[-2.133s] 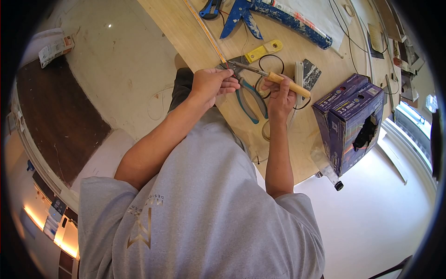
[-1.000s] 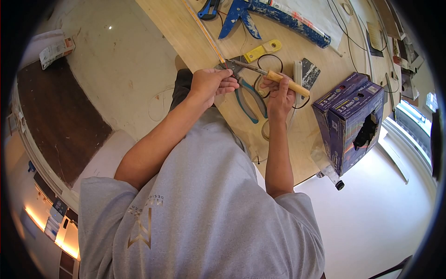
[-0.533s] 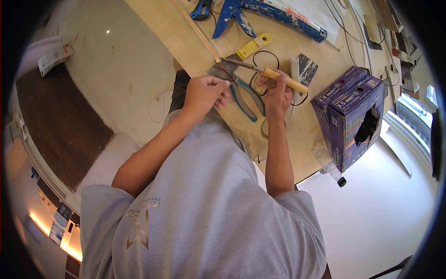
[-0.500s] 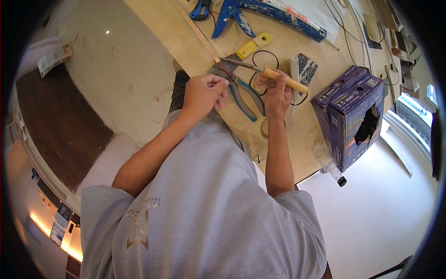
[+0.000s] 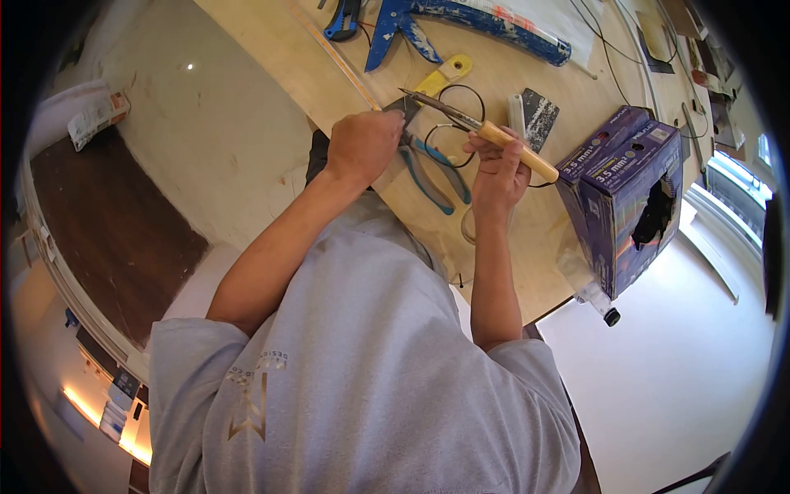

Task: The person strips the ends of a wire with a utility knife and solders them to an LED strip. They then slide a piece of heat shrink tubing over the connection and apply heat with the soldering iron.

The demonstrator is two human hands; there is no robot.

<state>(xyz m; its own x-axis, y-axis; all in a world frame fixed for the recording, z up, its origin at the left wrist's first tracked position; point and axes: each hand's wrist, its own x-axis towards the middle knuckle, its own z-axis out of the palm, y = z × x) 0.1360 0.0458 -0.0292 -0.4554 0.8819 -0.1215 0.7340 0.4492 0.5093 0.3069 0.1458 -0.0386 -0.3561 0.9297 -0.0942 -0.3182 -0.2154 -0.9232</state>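
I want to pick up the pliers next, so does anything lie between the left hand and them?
Nothing visible does. The left hand rests right beside the blue-handled pliers on the plywood board. The right hand holds the wooden-handled soldering iron above them, off to the right.

Smooth wooden handle, dull metal shaft, matt plywood table, glossy cardboard box.

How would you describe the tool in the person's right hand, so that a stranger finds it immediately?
Start at the big purple box on the wooden table. Just left of it, the right hand holds a tool lifted above the blue-handled pliers. Only this tool has a pale wooden handle and a long thin metal tip.
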